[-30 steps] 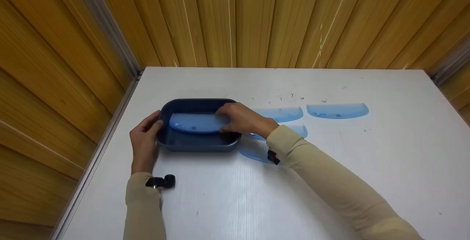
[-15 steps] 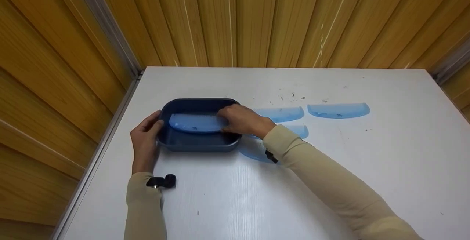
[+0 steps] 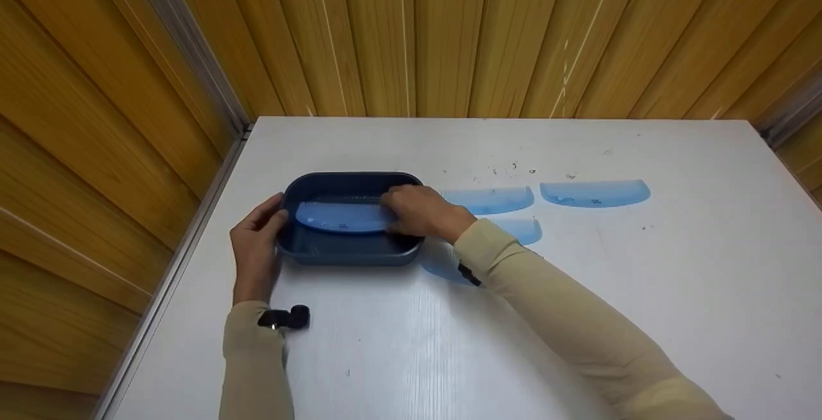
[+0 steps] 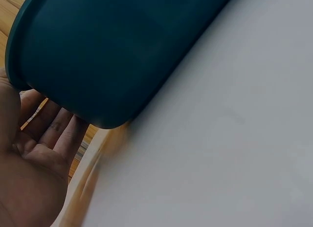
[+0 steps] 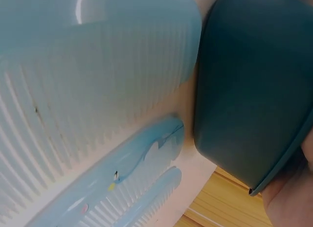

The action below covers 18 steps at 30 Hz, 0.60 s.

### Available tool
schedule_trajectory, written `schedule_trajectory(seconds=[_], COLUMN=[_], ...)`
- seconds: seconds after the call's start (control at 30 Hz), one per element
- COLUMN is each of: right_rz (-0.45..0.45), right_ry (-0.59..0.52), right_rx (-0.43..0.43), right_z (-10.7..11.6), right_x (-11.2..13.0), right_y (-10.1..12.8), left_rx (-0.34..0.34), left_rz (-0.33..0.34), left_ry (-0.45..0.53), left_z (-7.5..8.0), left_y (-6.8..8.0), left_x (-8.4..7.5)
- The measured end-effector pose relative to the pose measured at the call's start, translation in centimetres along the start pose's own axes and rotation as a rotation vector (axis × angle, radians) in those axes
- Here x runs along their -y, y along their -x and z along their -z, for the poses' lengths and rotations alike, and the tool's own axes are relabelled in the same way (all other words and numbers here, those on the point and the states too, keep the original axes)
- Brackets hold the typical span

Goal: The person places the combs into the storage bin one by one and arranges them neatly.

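Observation:
A light-blue comb (image 3: 343, 217) lies within the dark blue rectangular box (image 3: 350, 258), its teeth toward the far wall. My right hand (image 3: 424, 211) reaches over the box's right rim and pinches the comb's right end; the fingertips are partly hidden. At the opposite end my left hand (image 3: 253, 246) grips the box, with the thumb at the rim and the fingers along the outside wall. In the left wrist view, the fingers (image 4: 54, 126) of that hand sit against the box's outer wall (image 4: 98, 60). The right wrist view shows the box's other end (image 5: 254, 90) beside more combs.
Right of the box lie several more blue combs: one far right (image 3: 595, 194), one at the back (image 3: 494, 200), one in the middle (image 3: 523, 230) and one nearer (image 3: 443, 266), partly under my right arm. The white table (image 3: 385, 356) meets wood-patterned walls (image 3: 443, 35).
My right hand has moved slightly down with the comb, which sits a little lower in the box. The left hand keeps its place on the box.

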State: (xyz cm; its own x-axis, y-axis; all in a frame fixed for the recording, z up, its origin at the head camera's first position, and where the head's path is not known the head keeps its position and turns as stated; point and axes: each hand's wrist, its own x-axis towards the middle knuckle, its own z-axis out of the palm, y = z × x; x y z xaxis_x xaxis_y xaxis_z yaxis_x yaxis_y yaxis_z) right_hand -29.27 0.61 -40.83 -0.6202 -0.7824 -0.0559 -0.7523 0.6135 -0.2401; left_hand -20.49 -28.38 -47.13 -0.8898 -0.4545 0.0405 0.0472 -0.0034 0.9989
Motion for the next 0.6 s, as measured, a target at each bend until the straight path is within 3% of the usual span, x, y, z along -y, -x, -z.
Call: schedule_trajectory(seconds=[0.23,0.6], right_rz=[-0.005,-0.028], right_ry=[0.018,0.02], right_rx=[-0.032,-0.027], right_z=[-0.63,-0.89], right_x=[-0.03,-0.06], right_y=[-0.47,-0.89], left_rx=[-0.01,-0.005], left_rz=[-0.029,-0.012], left_ry=[-0.019,0.006], left_z=[-0.15,-0.08], left_y=[0.07,-0.02], left_x=[0.17,0.07])
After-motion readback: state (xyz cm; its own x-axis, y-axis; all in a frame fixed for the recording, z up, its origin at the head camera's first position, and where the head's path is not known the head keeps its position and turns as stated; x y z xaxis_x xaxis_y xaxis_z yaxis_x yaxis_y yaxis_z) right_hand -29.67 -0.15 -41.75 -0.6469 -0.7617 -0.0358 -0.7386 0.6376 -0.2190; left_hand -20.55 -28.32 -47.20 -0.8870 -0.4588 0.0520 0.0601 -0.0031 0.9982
